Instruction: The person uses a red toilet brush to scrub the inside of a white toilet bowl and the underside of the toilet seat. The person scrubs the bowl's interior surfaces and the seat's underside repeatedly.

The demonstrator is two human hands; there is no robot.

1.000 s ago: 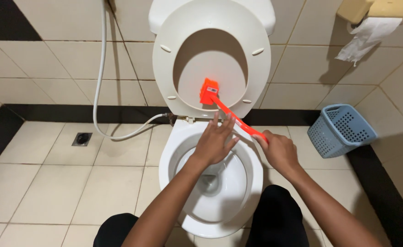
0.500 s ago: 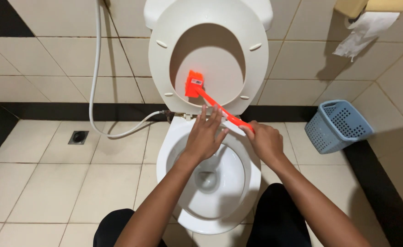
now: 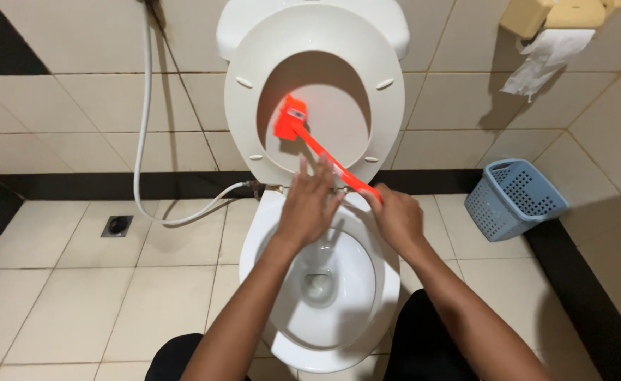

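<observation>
Closest to me are the person's knees in dark trousers, on each side of the white toilet bowl [image 3: 289,331], which is open with a little water at the bottom. Two bare arms reach out over the bowl. The right hand [image 3: 397,220] is closed tight around the low end of an orange brush [image 3: 310,137] with a long thin handle. The left hand [image 3: 309,204] is open with the fingers spread out flat, and its fingertips touch the handle a bit higher up. The brush slants up and away to the left, and its blocky orange head rests against the raised toilet seat [image 3: 389,106], at the edge of the hole in the seat. Behind the seat is the white tank [image 3: 395,21]. On the floor to the right, near the wall, stands a light blue basket [image 3: 514,197] with holes in its sides. On the left a white hose [image 3: 141,127] hangs down the tiled wall and bends over to the toilet, and a small floor drain [image 3: 117,225] sits in the tiles. High on the right wall is a paper holder [image 3: 557,17] with paper hanging out.
</observation>
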